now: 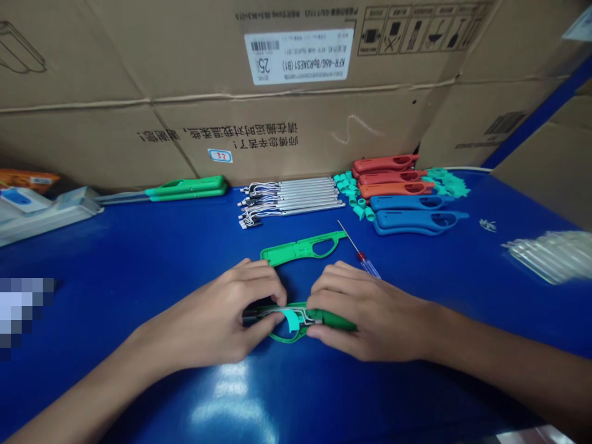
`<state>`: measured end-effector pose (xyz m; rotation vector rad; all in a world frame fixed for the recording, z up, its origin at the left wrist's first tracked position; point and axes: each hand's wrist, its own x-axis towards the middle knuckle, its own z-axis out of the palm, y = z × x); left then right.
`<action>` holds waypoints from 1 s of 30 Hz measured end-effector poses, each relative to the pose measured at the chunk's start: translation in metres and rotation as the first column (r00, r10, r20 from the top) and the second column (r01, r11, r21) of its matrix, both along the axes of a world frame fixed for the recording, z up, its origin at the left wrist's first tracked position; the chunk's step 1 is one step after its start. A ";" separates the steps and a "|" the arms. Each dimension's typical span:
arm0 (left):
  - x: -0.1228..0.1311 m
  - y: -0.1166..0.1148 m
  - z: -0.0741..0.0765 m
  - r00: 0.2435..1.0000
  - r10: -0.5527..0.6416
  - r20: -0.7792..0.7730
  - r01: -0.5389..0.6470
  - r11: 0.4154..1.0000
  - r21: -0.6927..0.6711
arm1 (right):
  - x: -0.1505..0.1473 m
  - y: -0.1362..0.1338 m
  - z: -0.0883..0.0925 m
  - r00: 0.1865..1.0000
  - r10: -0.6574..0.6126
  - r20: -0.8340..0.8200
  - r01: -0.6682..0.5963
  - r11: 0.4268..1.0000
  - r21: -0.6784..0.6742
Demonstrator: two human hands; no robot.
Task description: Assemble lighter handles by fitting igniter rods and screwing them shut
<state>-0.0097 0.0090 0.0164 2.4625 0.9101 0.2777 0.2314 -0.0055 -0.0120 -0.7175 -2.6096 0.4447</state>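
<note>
Head view: a green casing (340, 319) is clasped by the right hand (365, 308) and pinched, beside its teal trigger (291, 320), by the left hand (252, 302), over a glossy blue tabletop (139, 259) streaked with reflected light. Beyond, a loose green shell (296, 248) is laid; the table is backed by upside-down printed cardboard (185, 55).

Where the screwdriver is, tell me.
In the head view, the screwdriver lies right of centre on the table, just beyond the right hand, its shaft by the narrow end of the loose green shell.
</note>
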 end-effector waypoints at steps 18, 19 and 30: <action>0.005 -0.005 -0.003 0.998 -0.001 0.060 0.003 1.000 -0.027 | -0.001 0.000 -0.001 1.000 -0.006 -0.007 0.006 1.000 0.011; 0.005 -0.004 -0.003 0.998 0.001 0.055 0.000 1.000 -0.018 | -0.001 0.001 -0.001 1.000 -0.005 -0.005 0.005 1.000 0.011; 0.000 -0.002 -0.003 1.000 0.026 0.010 -0.027 0.997 0.066 | 0.000 0.001 -0.001 1.000 0.004 0.003 -0.004 1.000 0.006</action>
